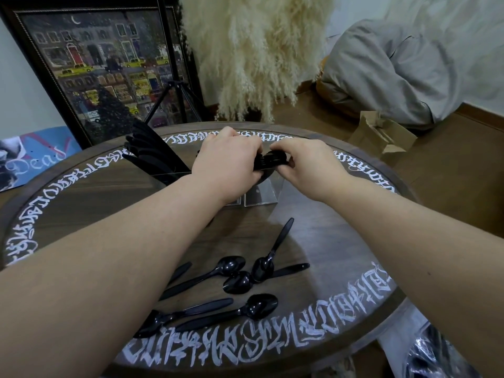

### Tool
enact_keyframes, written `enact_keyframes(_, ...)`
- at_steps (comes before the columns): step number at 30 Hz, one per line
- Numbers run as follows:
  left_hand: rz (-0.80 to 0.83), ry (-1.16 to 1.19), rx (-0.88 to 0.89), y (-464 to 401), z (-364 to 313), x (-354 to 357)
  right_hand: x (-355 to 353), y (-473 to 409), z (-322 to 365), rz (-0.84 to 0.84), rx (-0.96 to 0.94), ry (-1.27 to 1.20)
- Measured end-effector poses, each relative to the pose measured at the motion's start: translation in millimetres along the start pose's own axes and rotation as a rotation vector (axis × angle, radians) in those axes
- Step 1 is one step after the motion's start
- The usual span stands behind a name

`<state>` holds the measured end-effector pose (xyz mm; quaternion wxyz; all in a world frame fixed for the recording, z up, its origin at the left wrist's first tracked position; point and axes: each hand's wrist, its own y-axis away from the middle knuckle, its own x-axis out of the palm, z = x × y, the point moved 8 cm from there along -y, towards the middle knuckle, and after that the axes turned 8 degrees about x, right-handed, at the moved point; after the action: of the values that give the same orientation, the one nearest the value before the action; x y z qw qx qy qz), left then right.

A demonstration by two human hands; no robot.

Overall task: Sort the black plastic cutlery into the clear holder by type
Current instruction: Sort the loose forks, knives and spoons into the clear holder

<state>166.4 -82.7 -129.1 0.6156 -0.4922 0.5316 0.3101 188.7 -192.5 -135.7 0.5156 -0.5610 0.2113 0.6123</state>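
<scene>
Both hands meet over the clear holder at the table's far middle. My left hand and my right hand together grip a stacked bundle of black cutlery; its type is hidden by the fingers. Black knives stand fanned out in the holder's left compartment. Several black spoons lie loose on the near part of the round table.
The dark wooden table has white lettering around its rim. A framed picture and a tripod lean behind it, with pampas grass at the back. A cardboard box sits on the floor to the right.
</scene>
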Motion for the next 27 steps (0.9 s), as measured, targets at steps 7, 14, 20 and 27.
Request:
enact_keyframes(7, -0.003, -0.015, -0.004, 0, 0, -1, -11, 4, 16, -0.124, -0.227, 0.236)
enact_keyframes(14, -0.012, 0.001, -0.001, 0, 0, 0, -1, 8, 14, 0.012, -0.200, 0.231)
enact_keyframes(20, -0.025, -0.016, 0.019, 2, -1, -3, -7, 18, 1, -0.032, -0.074, 0.086)
enact_keyframes(27, -0.162, -0.061, 0.098, 29, -13, -27, -25, 53, 6, -0.129, -0.041, -0.045)
